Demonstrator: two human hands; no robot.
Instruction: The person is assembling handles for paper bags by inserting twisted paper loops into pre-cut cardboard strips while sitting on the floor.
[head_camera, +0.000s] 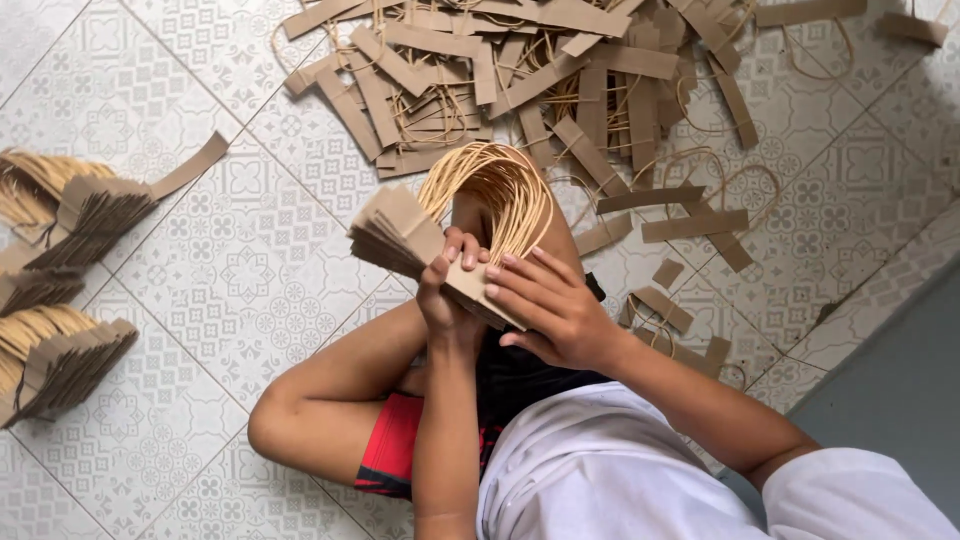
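Here, at the centre of the frame, my left hand (447, 290) and right hand (550, 305) are both clasped around a fanned stack of brown paper strips with cream cord loops (440, 225), held above my knee; a loose pile of strips (520, 80) covers the patterned tile floor (240, 270) at the top, and bundled stacks (70, 290) lie at the left edge

Brown paper strips (400, 235) with pale yellow cord loops (500, 190) filled the hands; more brown strips (520, 80) lay heaped on a floor (230, 260) of white tiles patterned in grey floral motifs. The shirt (600, 470) was white, the shorts (400, 450) red and black.
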